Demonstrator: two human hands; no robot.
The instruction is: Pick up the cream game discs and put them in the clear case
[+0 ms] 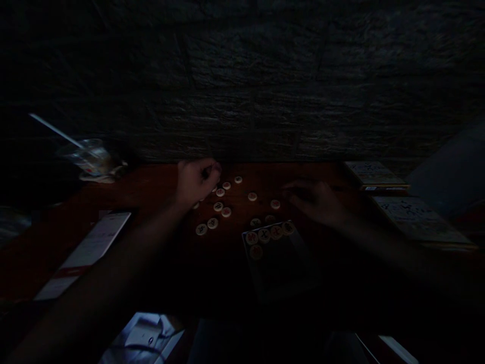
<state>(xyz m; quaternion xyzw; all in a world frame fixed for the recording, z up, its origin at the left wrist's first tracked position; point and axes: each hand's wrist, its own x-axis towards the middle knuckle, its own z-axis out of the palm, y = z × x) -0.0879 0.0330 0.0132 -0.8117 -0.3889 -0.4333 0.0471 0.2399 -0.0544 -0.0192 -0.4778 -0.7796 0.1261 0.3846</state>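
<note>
Several round Chinese chess pieces [226, 212] with red or dark characters lie loose on the wooden table. My left hand [197, 180] is over their far left side, its fingers curled closed; what they hold, if anything, is hidden. At the right, my right hand [316, 202] hovers low with fingers stretched out and apart, next to a red-marked piece [275, 204]. No piece shows in it, though the light is very dim. Between my forearms sits a shallow clear tray [288, 273] with a row of pieces along its far edge and one piece [256, 252] below that row.
Two flat boxes [417, 220] [373, 174] lie at the right. At the left are a phone-like white screen [91, 247] and a clear cup [94, 159] with a straw. A dark stone-like wall [250, 101] rises behind the table.
</note>
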